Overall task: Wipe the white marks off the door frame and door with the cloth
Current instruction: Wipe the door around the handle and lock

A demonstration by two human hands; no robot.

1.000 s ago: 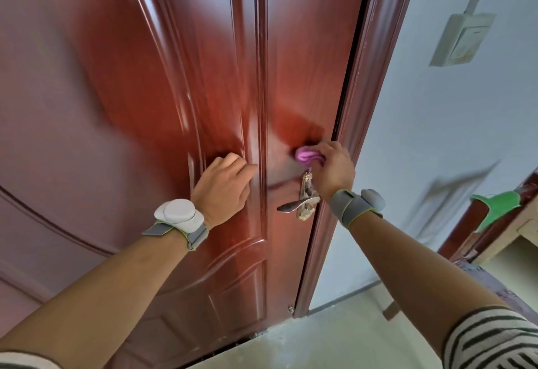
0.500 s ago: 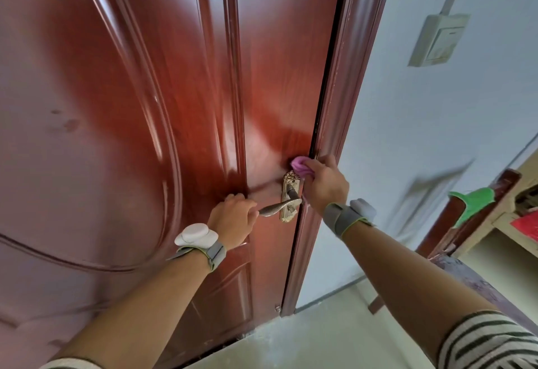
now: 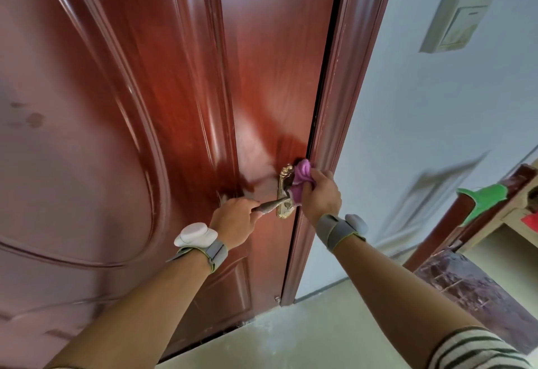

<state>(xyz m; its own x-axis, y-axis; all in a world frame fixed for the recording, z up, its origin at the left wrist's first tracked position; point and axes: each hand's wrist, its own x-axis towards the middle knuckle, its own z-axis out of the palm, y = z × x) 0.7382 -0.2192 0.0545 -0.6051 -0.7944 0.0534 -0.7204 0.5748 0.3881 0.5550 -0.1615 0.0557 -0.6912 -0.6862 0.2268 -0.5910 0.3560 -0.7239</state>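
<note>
A glossy red-brown door fills the left and middle of the head view, with its matching door frame running down its right edge. My right hand is closed around a bunched pink cloth and presses it against the door edge beside the brass lock plate. My left hand grips the end of the metal door handle. Faint pale specks run along the door frame's edge and the door's raised moulding. Both wrists wear grey bands.
A pale blue wall lies right of the frame, with a white switch box high up. At the far right stands a wooden shelf unit with a green item on it. Light floor lies below.
My left hand slid from the door panel onto the handle and closed on it. My right hand with the cloth moved down from above the lock plate to beside it.
</note>
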